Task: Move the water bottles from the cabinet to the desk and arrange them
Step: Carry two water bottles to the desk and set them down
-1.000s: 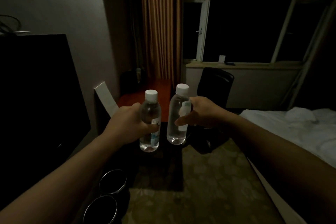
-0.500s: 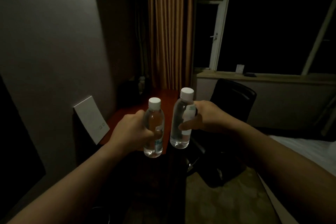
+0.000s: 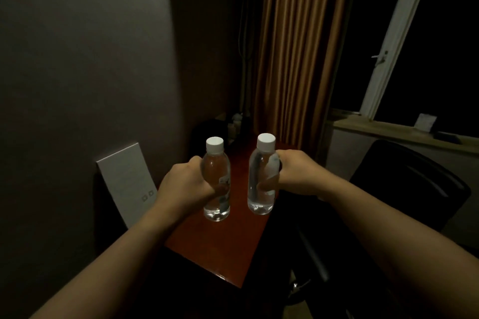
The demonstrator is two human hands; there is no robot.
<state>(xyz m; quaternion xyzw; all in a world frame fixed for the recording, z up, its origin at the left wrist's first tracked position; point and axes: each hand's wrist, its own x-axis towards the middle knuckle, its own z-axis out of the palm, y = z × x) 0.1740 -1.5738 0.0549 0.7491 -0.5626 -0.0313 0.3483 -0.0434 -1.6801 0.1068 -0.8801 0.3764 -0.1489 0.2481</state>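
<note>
I have my left hand (image 3: 186, 184) wrapped tight around the left bottle (image 3: 216, 179), fingers closed at mid-body. My right hand (image 3: 293, 176) grips the right bottle (image 3: 261, 176) likewise. Both bottles stand upright, apart, above the desk (image 3: 220, 246).

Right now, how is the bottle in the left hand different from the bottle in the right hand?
The left bottle sits lower in view than the right bottle. The left bottle stands straight; the right bottle leans slightly. The left hand wraps its bottle's middle; the right hand does too. Both are clear and white-capped.
</note>
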